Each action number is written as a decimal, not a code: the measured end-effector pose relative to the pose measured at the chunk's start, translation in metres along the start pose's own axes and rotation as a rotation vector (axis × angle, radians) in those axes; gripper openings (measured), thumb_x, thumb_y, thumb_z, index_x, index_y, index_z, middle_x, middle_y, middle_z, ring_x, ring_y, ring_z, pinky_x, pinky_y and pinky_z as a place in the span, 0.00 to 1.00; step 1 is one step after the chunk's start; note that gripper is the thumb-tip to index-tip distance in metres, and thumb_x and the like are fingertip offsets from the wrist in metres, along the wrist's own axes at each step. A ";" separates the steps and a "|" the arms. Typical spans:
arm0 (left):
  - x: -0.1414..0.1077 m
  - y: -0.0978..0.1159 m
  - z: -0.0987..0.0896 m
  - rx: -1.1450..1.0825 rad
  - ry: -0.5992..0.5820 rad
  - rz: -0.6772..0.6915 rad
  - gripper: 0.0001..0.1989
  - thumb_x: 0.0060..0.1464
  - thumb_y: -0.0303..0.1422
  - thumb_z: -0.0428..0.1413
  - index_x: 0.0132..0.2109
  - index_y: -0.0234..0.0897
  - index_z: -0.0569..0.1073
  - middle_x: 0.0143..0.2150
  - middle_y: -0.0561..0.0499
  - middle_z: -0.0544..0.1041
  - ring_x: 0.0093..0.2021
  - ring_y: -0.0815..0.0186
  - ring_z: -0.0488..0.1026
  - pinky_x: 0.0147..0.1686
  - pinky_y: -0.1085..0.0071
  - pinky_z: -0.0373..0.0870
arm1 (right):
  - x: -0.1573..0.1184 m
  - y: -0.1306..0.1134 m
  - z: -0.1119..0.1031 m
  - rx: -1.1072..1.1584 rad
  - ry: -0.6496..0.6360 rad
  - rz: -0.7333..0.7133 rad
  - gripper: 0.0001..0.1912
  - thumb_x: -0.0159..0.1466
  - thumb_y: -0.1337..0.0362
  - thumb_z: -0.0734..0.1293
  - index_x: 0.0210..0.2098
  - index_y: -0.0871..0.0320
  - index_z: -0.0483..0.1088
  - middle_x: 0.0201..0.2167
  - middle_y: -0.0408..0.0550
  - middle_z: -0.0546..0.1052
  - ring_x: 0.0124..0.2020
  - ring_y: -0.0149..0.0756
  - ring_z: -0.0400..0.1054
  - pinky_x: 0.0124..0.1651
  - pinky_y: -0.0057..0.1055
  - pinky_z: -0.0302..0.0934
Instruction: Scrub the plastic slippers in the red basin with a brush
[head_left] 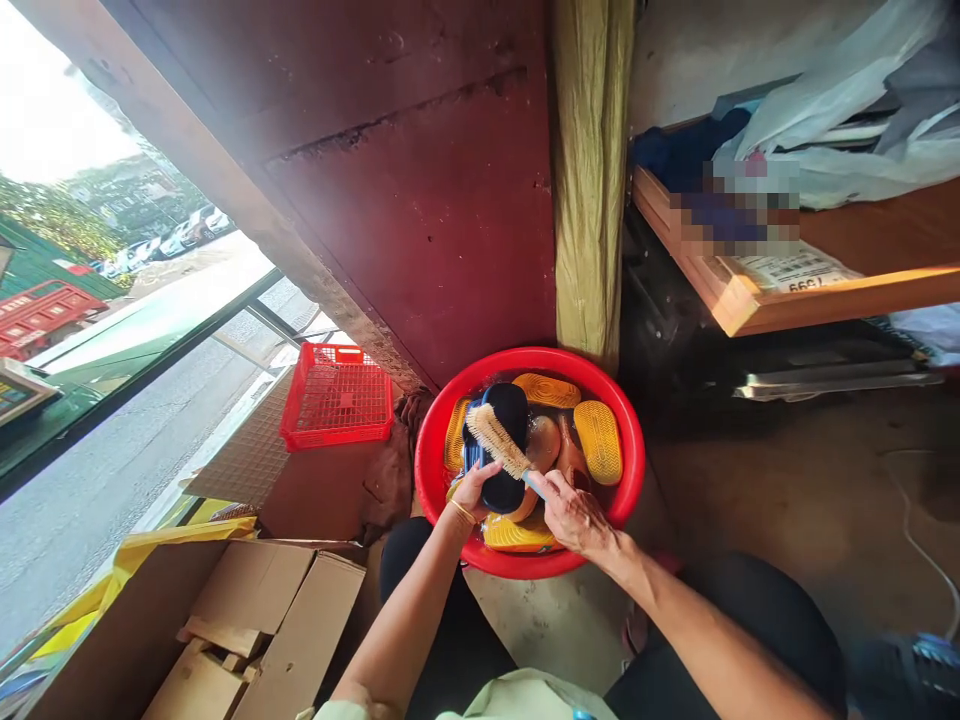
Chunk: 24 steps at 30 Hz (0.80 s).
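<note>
A red basin (636, 450) holds water and several pieces of footwear with yellow soles, one of them a yellow sole (598, 442) at the right. Over the basin's left half is a dark blue slipper (504, 400), its heel end gripped by my left hand (474, 492). My right hand (574, 512) is closed around the handle of a scrubbing brush (495, 438). The brush's pale bristles lie across the slipper's middle. Part of my left hand's fingers is hidden by the slipper.
A red plastic crate (337, 395) stands left of the basin, near an open cardboard box (300, 630) with wooden pieces. Dark red panels (442, 220) rise behind. At the upper right is a wooden tray (825, 300) with bags; a street shows at the left.
</note>
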<state>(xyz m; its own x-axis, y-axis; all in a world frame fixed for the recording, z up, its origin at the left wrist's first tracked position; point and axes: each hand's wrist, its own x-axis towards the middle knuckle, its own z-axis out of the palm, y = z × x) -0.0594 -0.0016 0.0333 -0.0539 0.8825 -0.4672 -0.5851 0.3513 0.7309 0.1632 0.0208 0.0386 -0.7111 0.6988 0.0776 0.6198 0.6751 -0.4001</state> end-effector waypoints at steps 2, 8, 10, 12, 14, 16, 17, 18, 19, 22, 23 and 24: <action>-0.004 -0.006 -0.010 -0.009 -0.039 -0.049 0.24 0.54 0.35 0.65 0.55 0.30 0.74 0.41 0.40 0.83 0.38 0.56 0.82 0.50 0.55 0.77 | 0.007 0.008 -0.003 -0.005 -0.007 0.039 0.27 0.72 0.62 0.55 0.70 0.49 0.58 0.49 0.51 0.76 0.40 0.38 0.76 0.37 0.28 0.67; 0.000 -0.006 -0.020 -0.001 -0.027 -0.178 0.28 0.58 0.41 0.60 0.60 0.28 0.72 0.45 0.35 0.83 0.47 0.49 0.81 0.53 0.52 0.75 | 0.043 0.036 -0.004 -0.038 0.013 0.255 0.26 0.75 0.59 0.52 0.71 0.46 0.58 0.49 0.52 0.78 0.43 0.39 0.76 0.43 0.30 0.66; 0.008 -0.002 -0.015 -0.007 0.012 -0.198 0.30 0.62 0.50 0.54 0.60 0.29 0.72 0.45 0.35 0.82 0.50 0.49 0.80 0.52 0.53 0.75 | 0.048 0.038 -0.001 -0.045 0.017 0.311 0.26 0.75 0.60 0.51 0.71 0.47 0.59 0.49 0.53 0.78 0.43 0.39 0.76 0.43 0.30 0.66; 0.016 0.004 -0.010 -0.022 0.020 -0.210 0.37 0.63 0.58 0.46 0.60 0.31 0.72 0.46 0.36 0.82 0.52 0.48 0.79 0.52 0.52 0.75 | 0.044 0.034 0.001 -0.051 0.012 0.305 0.27 0.75 0.60 0.51 0.71 0.48 0.57 0.48 0.54 0.79 0.42 0.40 0.76 0.42 0.31 0.66; 0.022 0.010 -0.008 -0.027 0.019 -0.222 0.40 0.61 0.61 0.43 0.60 0.30 0.72 0.47 0.35 0.82 0.53 0.47 0.78 0.52 0.50 0.74 | 0.032 0.023 0.004 -0.043 -0.010 0.213 0.27 0.74 0.58 0.52 0.72 0.48 0.57 0.46 0.55 0.79 0.40 0.41 0.76 0.40 0.31 0.66; 0.025 0.014 -0.008 -0.024 0.020 -0.231 0.39 0.61 0.59 0.45 0.60 0.29 0.72 0.47 0.34 0.81 0.53 0.46 0.78 0.53 0.49 0.74 | 0.018 0.012 0.008 -0.022 -0.040 0.085 0.27 0.73 0.55 0.55 0.71 0.44 0.57 0.46 0.54 0.79 0.39 0.41 0.76 0.39 0.31 0.66; 0.026 0.014 -0.008 -0.022 0.017 -0.235 0.37 0.62 0.57 0.46 0.60 0.29 0.72 0.48 0.33 0.81 0.53 0.46 0.78 0.53 0.49 0.74 | 0.013 0.009 0.010 -0.016 -0.051 0.045 0.27 0.73 0.54 0.56 0.71 0.41 0.58 0.46 0.54 0.79 0.39 0.41 0.76 0.39 0.31 0.66; 0.026 0.014 -0.009 -0.022 0.009 -0.240 0.35 0.62 0.55 0.47 0.60 0.29 0.72 0.48 0.33 0.81 0.53 0.46 0.78 0.54 0.49 0.73 | 0.010 0.008 0.011 -0.018 -0.057 0.035 0.27 0.73 0.54 0.56 0.70 0.40 0.58 0.46 0.53 0.78 0.39 0.41 0.76 0.39 0.30 0.66; 0.025 0.014 -0.009 -0.023 -0.003 -0.245 0.34 0.63 0.55 0.47 0.60 0.30 0.72 0.48 0.33 0.81 0.53 0.46 0.78 0.54 0.50 0.73 | 0.009 0.011 0.011 -0.029 -0.057 0.051 0.26 0.73 0.56 0.55 0.70 0.39 0.58 0.45 0.53 0.78 0.39 0.41 0.76 0.39 0.30 0.66; 0.017 0.013 -0.008 -0.035 -0.053 -0.260 0.38 0.61 0.59 0.47 0.60 0.29 0.71 0.47 0.33 0.81 0.53 0.46 0.78 0.55 0.49 0.72 | 0.021 0.034 0.003 -0.085 -0.016 0.227 0.26 0.74 0.61 0.54 0.70 0.42 0.59 0.45 0.54 0.79 0.39 0.41 0.76 0.40 0.32 0.66; 0.012 0.014 -0.008 -0.035 -0.067 -0.259 0.39 0.60 0.60 0.47 0.60 0.29 0.72 0.47 0.34 0.81 0.53 0.46 0.78 0.55 0.49 0.72 | 0.027 0.045 -0.001 -0.087 0.012 0.293 0.26 0.74 0.61 0.53 0.70 0.45 0.61 0.44 0.55 0.79 0.40 0.41 0.76 0.41 0.32 0.66; 0.007 0.017 -0.008 -0.027 -0.076 -0.249 0.40 0.59 0.61 0.48 0.59 0.29 0.72 0.47 0.34 0.81 0.53 0.46 0.78 0.55 0.49 0.73 | 0.032 0.056 -0.006 -0.085 0.060 0.343 0.25 0.74 0.61 0.53 0.68 0.49 0.63 0.43 0.56 0.79 0.40 0.41 0.76 0.43 0.33 0.66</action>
<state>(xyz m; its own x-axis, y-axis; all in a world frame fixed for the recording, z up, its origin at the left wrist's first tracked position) -0.0762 0.0076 0.0381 0.1552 0.7910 -0.5919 -0.5945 0.5533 0.5835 0.1772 0.0821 0.0247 -0.4375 0.8992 0.0067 0.8462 0.4142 -0.3351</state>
